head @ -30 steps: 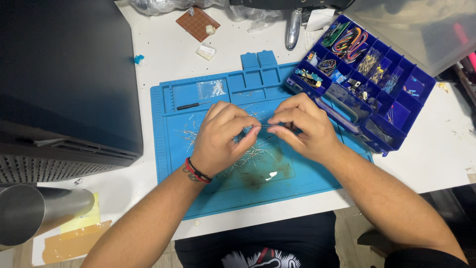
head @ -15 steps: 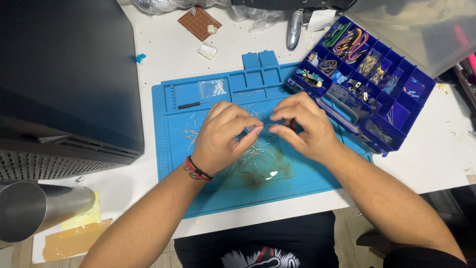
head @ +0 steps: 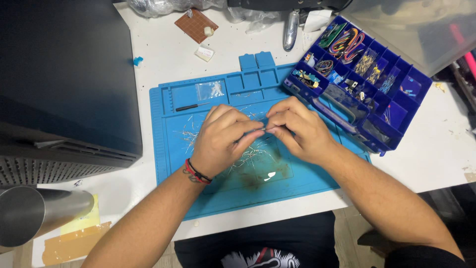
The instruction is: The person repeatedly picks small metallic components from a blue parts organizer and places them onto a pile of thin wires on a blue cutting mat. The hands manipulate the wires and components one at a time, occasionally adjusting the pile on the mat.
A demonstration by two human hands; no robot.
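Two bare hands meet above the middle of a blue silicone work mat (head: 171, 164) with moulded trays along its far edge, laid on a white tabletop (head: 163, 54). The left hand (head: 220, 141), with a red and black cord bracelet (head: 197, 172) at its wrist, and the right hand (head: 297, 130) each have thumb and forefinger pressed together on the opposite ends of a short, thin metal lead (head: 262, 130), so that the piece spans the small gap between the fingertips; the other fingers are curled in. What the lead is joined to is too small to tell.

On the mat under and just left of the hands lies a loose scatter of fine wire offcuts (head: 191, 134). Toward the mat's far edge rest a slim black-handled tool (head: 193, 106) and a small clear plastic bag (head: 209, 90). Touching the mat's far right corner stands an open dark blue compartmented parts box (head: 394, 141), holding coloured jumper wires and small components. Beyond the mat's far edge lies a brown perforated circuit board (head: 194, 24); to the mat's left stands a black computer case (head: 64, 79).

Judged from the grip, work this fine goes best with both wrists braced on the mat, the pinch kept close to the point being worked, and the pull gentle, since so thin a lead would likely kink or snap.
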